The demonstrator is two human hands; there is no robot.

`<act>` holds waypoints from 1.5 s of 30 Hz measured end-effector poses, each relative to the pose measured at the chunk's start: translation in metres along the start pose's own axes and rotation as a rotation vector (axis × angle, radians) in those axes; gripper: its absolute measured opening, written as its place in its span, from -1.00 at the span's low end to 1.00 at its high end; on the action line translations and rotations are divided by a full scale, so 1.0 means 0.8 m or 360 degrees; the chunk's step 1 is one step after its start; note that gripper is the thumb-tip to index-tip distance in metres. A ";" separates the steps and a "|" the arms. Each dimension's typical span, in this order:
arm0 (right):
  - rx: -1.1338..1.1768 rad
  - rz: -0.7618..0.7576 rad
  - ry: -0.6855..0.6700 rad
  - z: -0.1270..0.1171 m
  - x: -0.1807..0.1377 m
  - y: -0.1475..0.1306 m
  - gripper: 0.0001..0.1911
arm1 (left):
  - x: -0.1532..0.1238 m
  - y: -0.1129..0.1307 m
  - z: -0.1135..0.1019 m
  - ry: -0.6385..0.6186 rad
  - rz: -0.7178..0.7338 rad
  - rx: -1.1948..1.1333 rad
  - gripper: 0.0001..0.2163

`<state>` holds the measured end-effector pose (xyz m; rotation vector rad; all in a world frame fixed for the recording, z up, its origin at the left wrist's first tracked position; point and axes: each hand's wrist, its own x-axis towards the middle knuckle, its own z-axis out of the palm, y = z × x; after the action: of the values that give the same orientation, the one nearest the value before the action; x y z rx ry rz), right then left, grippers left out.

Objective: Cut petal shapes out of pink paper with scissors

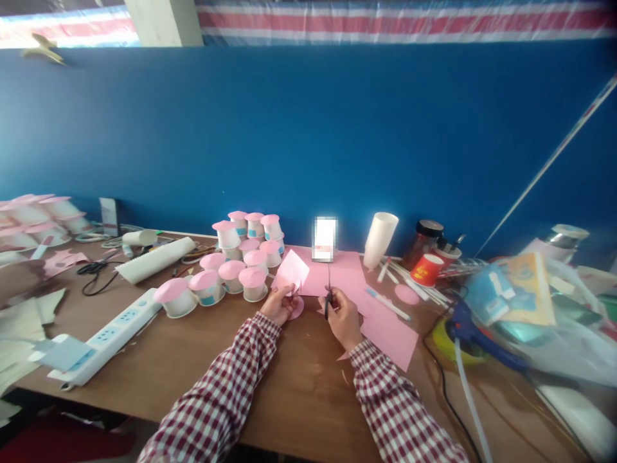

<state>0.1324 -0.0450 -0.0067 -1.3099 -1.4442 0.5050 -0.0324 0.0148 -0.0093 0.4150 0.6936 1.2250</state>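
Between the fingers of my left hand (279, 305) is a small piece of pink paper (294, 270), tilted up and catching the light. My right hand (345, 316) grips a pair of scissors (328, 302) by the dark handles, blades pointing away from me. A gap separates the scissors from the held paper. Pink sheets (393, 334) lie on the table around and beyond my hands. Beneath my left hand is a rounded pink piece (297, 307). Left of that hand stand several white paper cups (254, 285) topped with pink paper.
A white power strip (108, 334) lies at left, near a white roll (157, 259). Upright white cups (380, 238) stand at the back beside a marker (388, 303). At right are a red cup (427, 269), a blue glue gun (482, 337) with its cord, and plastic bags.
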 end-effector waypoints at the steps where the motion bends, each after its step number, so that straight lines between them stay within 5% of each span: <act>1: 0.0010 0.0015 -0.0007 0.000 0.000 0.000 -0.62 | 0.000 0.000 0.000 0.0008 -0.0005 -0.0001 -0.93; 13: 0.0094 0.0085 -0.0052 0.002 0.002 0.006 -0.60 | -0.003 -0.003 0.001 -0.0107 -0.0044 0.0069 -0.87; 45: -0.0244 0.0090 -0.0112 0.000 -0.002 -0.003 -0.66 | -0.004 0.000 0.006 0.0006 -0.0325 0.0217 -0.76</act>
<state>0.1311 -0.0473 -0.0049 -1.4705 -1.5320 0.4896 -0.0295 0.0118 -0.0052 0.4437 0.8055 0.9896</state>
